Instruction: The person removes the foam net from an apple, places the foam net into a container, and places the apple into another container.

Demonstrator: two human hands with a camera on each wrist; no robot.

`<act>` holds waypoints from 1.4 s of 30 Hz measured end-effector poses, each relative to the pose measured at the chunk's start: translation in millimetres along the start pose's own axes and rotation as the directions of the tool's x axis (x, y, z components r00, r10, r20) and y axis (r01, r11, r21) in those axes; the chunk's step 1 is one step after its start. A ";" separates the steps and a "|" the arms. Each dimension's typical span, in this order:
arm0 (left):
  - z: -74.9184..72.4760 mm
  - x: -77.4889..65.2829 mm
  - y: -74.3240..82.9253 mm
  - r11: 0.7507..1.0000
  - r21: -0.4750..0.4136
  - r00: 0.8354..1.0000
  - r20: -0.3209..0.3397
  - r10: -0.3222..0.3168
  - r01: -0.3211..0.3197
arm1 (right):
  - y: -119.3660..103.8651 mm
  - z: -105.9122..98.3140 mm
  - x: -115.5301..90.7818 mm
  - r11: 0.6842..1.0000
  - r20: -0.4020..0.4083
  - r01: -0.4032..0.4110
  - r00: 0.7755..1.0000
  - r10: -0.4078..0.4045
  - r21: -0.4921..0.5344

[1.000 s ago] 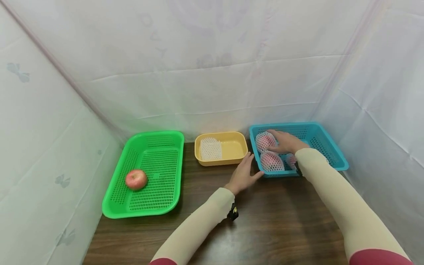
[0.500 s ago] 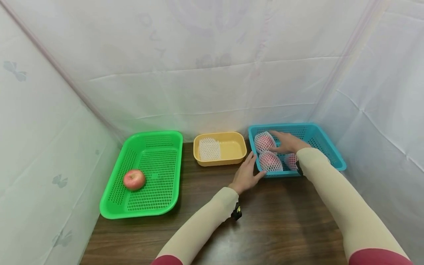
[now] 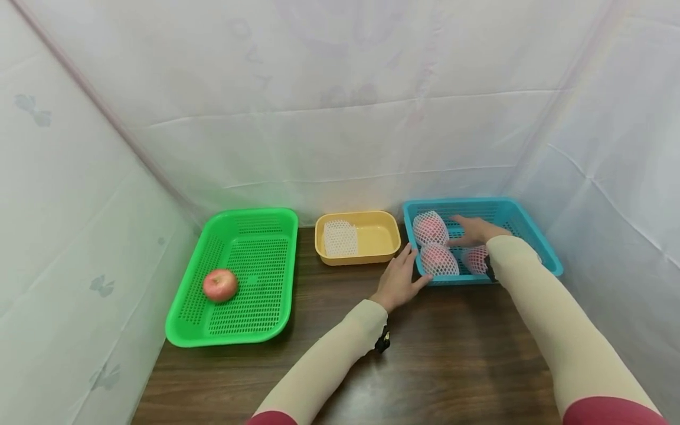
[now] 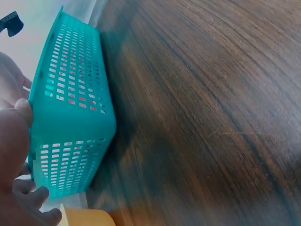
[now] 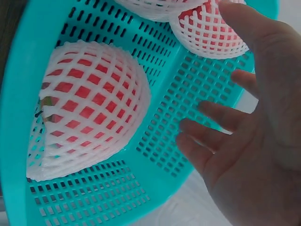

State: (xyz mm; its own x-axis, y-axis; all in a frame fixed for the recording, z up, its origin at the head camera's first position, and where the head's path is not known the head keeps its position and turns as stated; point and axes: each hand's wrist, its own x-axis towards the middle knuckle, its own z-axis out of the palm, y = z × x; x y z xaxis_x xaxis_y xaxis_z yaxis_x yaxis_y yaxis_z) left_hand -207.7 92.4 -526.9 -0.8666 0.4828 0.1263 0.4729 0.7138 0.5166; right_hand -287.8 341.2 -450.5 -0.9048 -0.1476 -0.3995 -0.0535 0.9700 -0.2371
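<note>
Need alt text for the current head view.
A person's right hand hovers over a blue plastic basket where three net-wrapped red fruits show, while the left hand touches its near-left corner. A green plastic basket at left holds one bare apple; between the baskets, a yellow tray holds white foam netting.
</note>
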 end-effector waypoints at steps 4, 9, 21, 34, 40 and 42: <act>-0.1 0.7 1.0 1.000 0.028 1.000 -0.004 0.006 -0.006 | 4.8 -0.3 -3.0 0.999 0.032 -0.031 0.999 0.031 -0.009; -1.0 0.6 1.8 0.999 0.042 1.000 0.001 0.000 0.000 | 12.8 -1.3 -7.5 0.997 0.084 -0.077 0.993 0.077 -0.006; 0.5 1.2 1.5 0.997 0.071 1.000 -0.006 0.003 -0.003 | 32.9 0.3 -13.8 0.974 0.158 -0.221 0.965 0.211 0.049; -0.7 1.5 2.8 0.997 0.073 1.000 0.000 0.005 -0.005 | 14.9 -9.8 -34.3 0.953 0.197 -0.302 0.937 0.290 0.032; -0.4 0.8 3.7 0.997 0.080 1.000 0.012 0.006 -0.007 | -0.8 -16.3 -51.6 0.935 0.198 -0.347 0.924 0.326 0.077; -0.1 0.6 3.5 0.997 0.082 1.000 0.010 0.005 -0.006 | -0.1 -15.5 -52.3 0.932 0.198 -0.353 0.922 0.332 0.084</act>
State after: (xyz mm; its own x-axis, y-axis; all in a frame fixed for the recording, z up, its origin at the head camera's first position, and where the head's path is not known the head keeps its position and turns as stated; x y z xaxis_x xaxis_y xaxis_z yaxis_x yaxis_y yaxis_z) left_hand -206.6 95.1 -524.9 -0.8625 0.4916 0.1204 0.4896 0.7501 0.4445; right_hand -247.0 351.8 -415.9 -0.7689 0.1476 -0.6222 0.3054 0.9396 -0.1546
